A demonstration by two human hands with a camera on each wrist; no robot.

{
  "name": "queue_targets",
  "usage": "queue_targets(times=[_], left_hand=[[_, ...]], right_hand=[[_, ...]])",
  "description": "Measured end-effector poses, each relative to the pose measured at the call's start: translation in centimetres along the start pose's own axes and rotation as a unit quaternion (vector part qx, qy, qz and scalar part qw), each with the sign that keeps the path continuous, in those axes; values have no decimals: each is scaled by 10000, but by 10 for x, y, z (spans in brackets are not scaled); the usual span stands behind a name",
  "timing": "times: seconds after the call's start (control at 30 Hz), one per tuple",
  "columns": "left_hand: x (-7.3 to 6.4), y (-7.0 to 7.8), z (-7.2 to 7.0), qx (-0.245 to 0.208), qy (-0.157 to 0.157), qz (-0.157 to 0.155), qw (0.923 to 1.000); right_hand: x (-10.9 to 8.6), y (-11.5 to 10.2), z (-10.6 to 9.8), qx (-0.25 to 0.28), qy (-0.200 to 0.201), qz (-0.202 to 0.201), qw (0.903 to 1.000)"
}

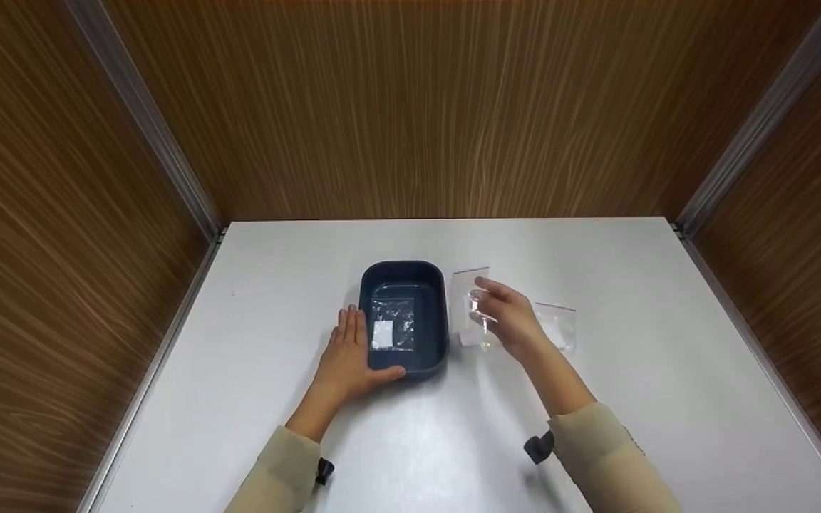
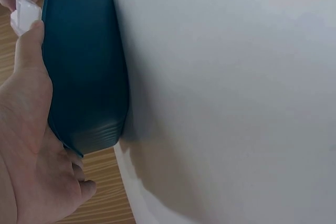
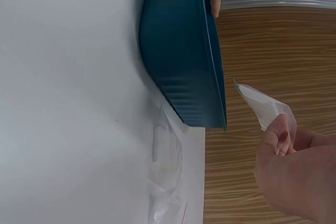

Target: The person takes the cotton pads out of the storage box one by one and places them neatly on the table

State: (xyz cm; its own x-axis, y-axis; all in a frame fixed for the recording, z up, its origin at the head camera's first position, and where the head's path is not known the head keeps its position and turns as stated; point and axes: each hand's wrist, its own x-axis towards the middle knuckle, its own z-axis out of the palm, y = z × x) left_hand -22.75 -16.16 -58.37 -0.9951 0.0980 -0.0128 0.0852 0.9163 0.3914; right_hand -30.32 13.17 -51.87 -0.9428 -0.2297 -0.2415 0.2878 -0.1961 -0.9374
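Observation:
My left hand [image 1: 348,362] rests against the near left corner of a dark blue plastic tub [image 1: 438,360], fingers straight along its left side and thumb across the near rim. Inside the tub lies a clear zip bag [image 1: 403,313] with a small white piece in it. To the right of the tub, my right hand [image 1: 514,320] pinches a clear plastic bag [image 3: 260,103] with something white in it, held above the table. The right wrist view shows it at about the height of the tub's rim.
More clear zip bags lie on the white table [image 1: 410,449]: one bag [image 3: 167,153] right beside the tub, another bag [image 1: 556,324] farther right, partly behind the right hand. Wood-grain panels [image 1: 410,107] stand behind the table and at both sides.

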Motion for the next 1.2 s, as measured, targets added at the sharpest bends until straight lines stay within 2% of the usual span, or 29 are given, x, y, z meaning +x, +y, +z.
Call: queue_targets(times=[0.33,0.6,0.93,1.2], left_hand=[[-2,0,1,-141,71,-10,9999],[-1,1,2,-10,3,-39,10000],[0,0,1,-17,23,-78,10000],[1,0,1,-40,7,-73,10000]], right_hand=[[-5,-2,-16,-144,163,89,9997],[-7,-5,-32,-4,145,51,9999],[-11,-8,-47,-135,299,44,9995],[-16,-11,-60,-4,371,-28,9993]])
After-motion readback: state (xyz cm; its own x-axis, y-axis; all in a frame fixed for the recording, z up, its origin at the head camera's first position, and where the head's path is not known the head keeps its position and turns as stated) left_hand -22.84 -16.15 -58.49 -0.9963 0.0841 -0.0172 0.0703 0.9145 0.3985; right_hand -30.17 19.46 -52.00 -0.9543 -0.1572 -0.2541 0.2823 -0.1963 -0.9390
